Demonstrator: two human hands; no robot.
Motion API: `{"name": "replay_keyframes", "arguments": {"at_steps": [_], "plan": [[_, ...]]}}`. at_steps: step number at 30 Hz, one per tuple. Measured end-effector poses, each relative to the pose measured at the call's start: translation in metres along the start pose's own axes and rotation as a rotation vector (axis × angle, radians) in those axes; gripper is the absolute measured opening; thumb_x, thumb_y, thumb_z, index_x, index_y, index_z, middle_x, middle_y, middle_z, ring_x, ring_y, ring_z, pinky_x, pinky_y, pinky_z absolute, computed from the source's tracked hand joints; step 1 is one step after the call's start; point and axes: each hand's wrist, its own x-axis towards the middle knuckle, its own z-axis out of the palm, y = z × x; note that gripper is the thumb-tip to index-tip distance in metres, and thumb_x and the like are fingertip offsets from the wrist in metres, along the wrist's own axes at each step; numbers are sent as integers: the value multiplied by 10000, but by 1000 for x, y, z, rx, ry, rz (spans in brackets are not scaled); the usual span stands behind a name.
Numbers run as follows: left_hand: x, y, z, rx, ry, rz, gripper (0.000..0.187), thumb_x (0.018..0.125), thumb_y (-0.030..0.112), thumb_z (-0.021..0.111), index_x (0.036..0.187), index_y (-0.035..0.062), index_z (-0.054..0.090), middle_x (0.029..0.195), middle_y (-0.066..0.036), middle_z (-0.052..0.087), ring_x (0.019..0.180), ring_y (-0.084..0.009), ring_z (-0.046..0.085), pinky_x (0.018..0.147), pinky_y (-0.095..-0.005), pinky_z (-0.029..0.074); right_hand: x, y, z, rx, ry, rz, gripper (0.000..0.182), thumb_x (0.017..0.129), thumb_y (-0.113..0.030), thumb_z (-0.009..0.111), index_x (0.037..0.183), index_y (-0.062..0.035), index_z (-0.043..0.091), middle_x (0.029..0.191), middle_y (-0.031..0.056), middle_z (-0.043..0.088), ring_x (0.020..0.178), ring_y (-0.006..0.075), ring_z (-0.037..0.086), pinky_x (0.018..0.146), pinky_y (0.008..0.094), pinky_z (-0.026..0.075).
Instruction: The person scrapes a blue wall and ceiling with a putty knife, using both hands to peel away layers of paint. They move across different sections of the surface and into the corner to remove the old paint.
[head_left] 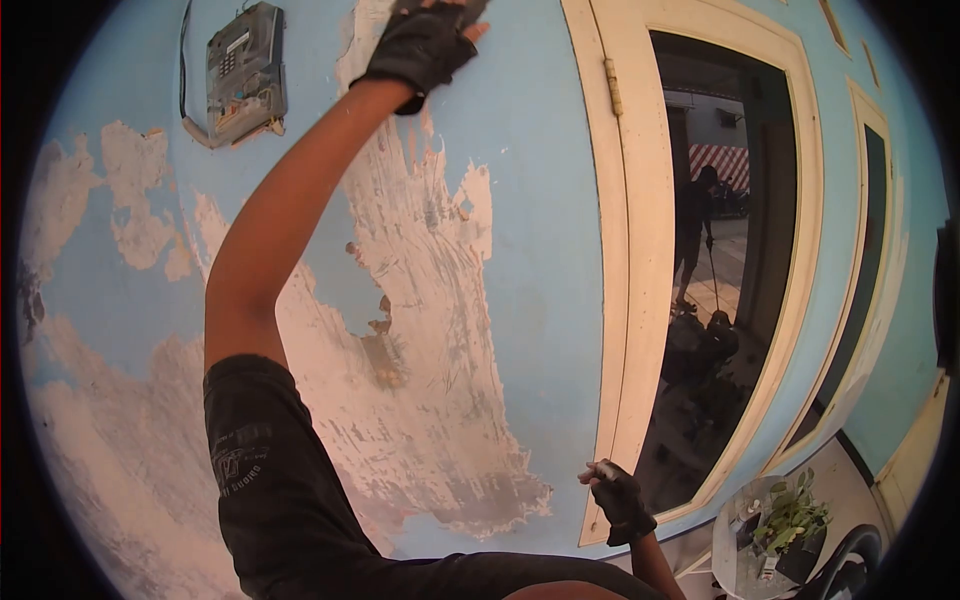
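My left hand, in a black fingerless glove, is raised to the top edge of the view, against the pale blue wall. Its fingers are bent around something dark and flat that the edge cuts off; I cannot make out what it is. Below it runs a long patch of scraped, whitish wall with streaks and flaking paint edges. My right hand, gloved the same way, is low by the cream door frame. Its fingers are curled in, and nothing shows in them.
A grey meter box with a cable hangs on the wall at upper left. Dark door glass reflects a standing person. At lower right, a potted plant stands on a round table. A brass hinge sits on the frame.
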Motion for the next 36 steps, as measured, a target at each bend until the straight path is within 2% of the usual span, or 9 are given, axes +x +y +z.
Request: {"name": "replay_keyframes", "arguments": {"at_steps": [8, 10, 14, 17, 18, 20, 22, 32, 36], "plan": [[30, -41, -9, -243, 48, -276, 711, 1025, 506, 425, 1552, 33, 362, 1649, -167, 308, 1531, -311, 267, 1257, -469, 155, -13, -30, 15, 73, -109, 8, 345, 984, -115, 561, 1274, 66, 602, 1089, 85, 714, 942, 149, 662, 829, 284, 527], [51, -67, 42, -24, 263, -159, 727, 1018, 586, 413, 1597, 154, 333, 1679, -58, 280, 1548, -280, 250, 1252, -509, 167, -22, -34, 17, 42, -146, -65, 347, 996, -166, 555, 1265, 47, 602, 1098, 101, 715, 931, 126, 657, 804, 265, 519], [12, -7, 41, 19, 178, -159, 677, 1016, 587, 405, 1552, 174, 423, 1667, -38, 308, 1531, -239, 293, 1248, -456, 238, -41, 0, 16, 38, -165, -28, 285, 990, -145, 576, 1208, 31, 630, 1051, 64, 706, 823, 111, 591, 756, 263, 504], [-52, 31, 43, -66, 83, -123, 692, 1026, 566, 394, 1554, 120, 408, 1676, -78, 281, 1533, -267, 287, 1241, -490, 234, -73, 29, 10, 98, -221, 73, 310, 1006, -124, 588, 1274, 29, 623, 1068, 78, 722, 835, 118, 614, 765, 275, 519], [-63, 47, 24, -68, 45, -156, 695, 1030, 556, 390, 1553, 98, 405, 1678, -91, 273, 1534, -278, 282, 1239, -505, 231, -76, 33, 10, -19, -188, -214, 327, 1019, -171, 602, 1277, 30, 621, 1056, 77, 725, 827, 121, 622, 771, 280, 522], [-95, 64, 30, -37, 17, -120, 709, 1025, 541, 418, 1552, 68, 393, 1673, -92, 287, 1531, -295, 286, 1231, -528, 226, -91, 42, 10, 81, -176, 96, 341, 1016, -186, 614, 1273, 38, 617, 1052, 81, 733, 869, 134, 657, 795, 285, 531], [-125, 74, 37, -64, 31, -60, 731, 997, 562, 481, 1521, 54, 439, 1667, -97, 294, 1525, -294, 294, 1212, -578, 244, -102, 61, 16, 51, -111, -52, 307, 988, -109, 564, 1254, 29, 631, 1066, 80, 738, 903, 90, 662, 734, 248, 526], [-228, 111, 42, -179, 28, -154, 712, 1009, 516, 475, 1547, 55, 399, 1687, -87, 241, 1536, -266, 269, 1211, -565, 244, -192, -4, 19, 45, -96, 130, 340, 987, -114, 546, 1285, 36, 606, 1078, 81, 728, 775, 85, 603, 702, 239, 508], [-258, 130, 46, -244, 26, -206, 704, 972, 498, 541, 1517, 67, 428, 1655, -114, 300, 1504, -299, 319, 1187, -603, 261, -223, 0, 47, 20, -107, -119, 360, 984, -141, 567, 1295, 38, 603, 1075, 75, 714, 831, 110, 600, 783, 263, 507]]}}
